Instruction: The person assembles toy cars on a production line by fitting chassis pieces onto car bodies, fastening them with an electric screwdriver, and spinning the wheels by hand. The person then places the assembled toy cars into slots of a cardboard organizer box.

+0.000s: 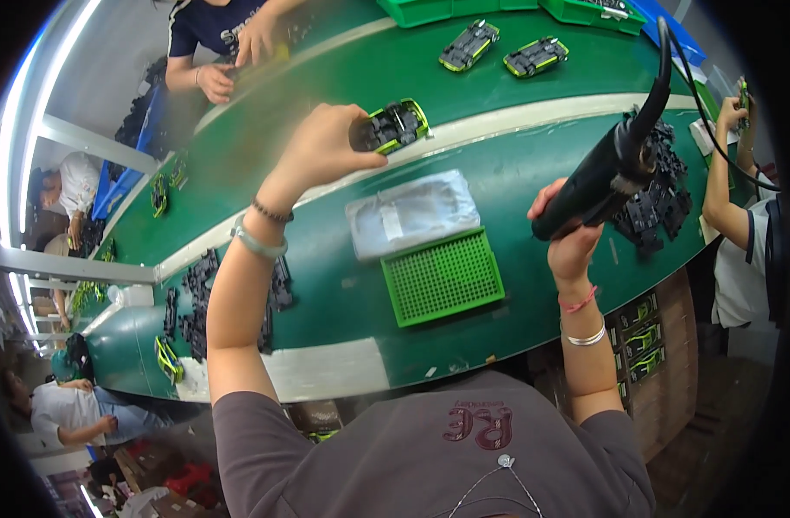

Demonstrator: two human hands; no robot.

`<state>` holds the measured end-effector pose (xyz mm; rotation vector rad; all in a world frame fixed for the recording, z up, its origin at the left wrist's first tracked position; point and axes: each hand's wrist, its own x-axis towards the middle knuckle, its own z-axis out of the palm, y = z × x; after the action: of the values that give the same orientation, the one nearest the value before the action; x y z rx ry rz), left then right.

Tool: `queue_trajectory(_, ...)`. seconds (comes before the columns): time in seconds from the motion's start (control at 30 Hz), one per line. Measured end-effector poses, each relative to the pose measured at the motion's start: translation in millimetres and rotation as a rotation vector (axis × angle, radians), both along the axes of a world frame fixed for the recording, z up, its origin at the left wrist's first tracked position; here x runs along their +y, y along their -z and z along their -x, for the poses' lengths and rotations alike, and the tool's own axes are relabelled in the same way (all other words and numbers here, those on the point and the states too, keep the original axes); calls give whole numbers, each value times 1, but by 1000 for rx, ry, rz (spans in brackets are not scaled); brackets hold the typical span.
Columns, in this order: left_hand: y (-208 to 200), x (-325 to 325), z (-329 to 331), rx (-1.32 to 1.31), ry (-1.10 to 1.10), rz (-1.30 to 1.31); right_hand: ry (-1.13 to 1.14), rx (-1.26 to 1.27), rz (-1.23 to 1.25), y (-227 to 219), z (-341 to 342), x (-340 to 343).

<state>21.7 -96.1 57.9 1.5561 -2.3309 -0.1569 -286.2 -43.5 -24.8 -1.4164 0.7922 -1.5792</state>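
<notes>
My left hand (324, 148) reaches forward over the pale strip along the table and grips a small toy car (402, 126), green with a black underside that faces up. In my right hand (571, 250) is a black electric screwdriver (595, 177), its cable running up from the far end. The screwdriver is raised above the table, apart from the car. Between my arms lie a clear plastic-wrapped packet (438, 203) and a green perforated basket (401, 306).
Black plastic parts (658, 203) are heaped at the right, and more black parts (198, 298) lie by my left arm. A green toy car (168, 359) is at the left. Two upturned cars (468, 46) sit on the far belt (360, 65). Co-workers are across and at both sides.
</notes>
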Motion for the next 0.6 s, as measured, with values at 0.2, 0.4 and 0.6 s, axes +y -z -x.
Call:
queue_trajectory(0.2, 13, 74, 18, -14, 50, -174, -26, -8, 31, 5, -2, 0)
queue_trajectory(0.4, 36, 84, 29, -39, -5, -76, -7, -69, 48, 10, -5, 2)
queue_trajectory(0.6, 46, 88, 32, -68, -45, -5, -2, -90, -61, 18, 7, 0)
